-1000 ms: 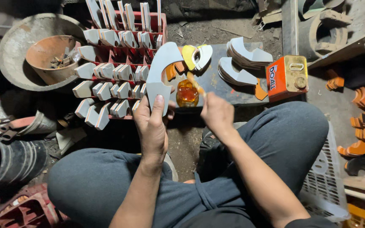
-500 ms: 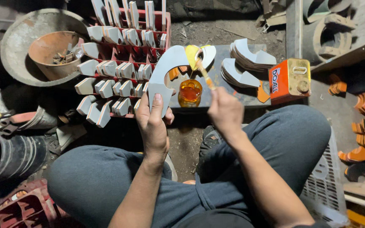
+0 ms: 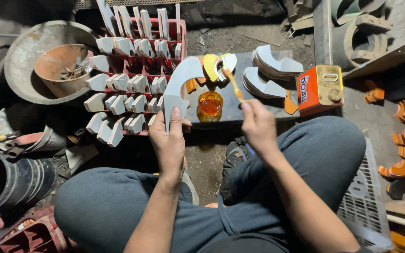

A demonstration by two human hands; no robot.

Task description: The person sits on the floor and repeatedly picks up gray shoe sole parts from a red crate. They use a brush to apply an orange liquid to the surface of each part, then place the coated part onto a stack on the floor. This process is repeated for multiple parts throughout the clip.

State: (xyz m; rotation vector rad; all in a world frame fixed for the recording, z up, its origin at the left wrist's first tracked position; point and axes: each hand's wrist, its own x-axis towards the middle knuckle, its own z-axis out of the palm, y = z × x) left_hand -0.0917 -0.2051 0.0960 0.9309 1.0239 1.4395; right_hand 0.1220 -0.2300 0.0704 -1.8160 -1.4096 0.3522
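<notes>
While brush (image 3: 233, 84) lifts | orange tin (image 3: 320, 89) right (rectangular, white label)

the lower end of the curved grey piece (image 3: 180, 82) is hidden inside the left hand (image 3: 168, 140). the handle of the brush (image 3: 233, 84) vanishes into the right hand (image 3: 258, 124), and its bristles are too small to make out. the red crate (image 3: 139, 77) is cut off by the top edge. the white basket (image 3: 369, 201) sits partly behind the knee.
</notes>
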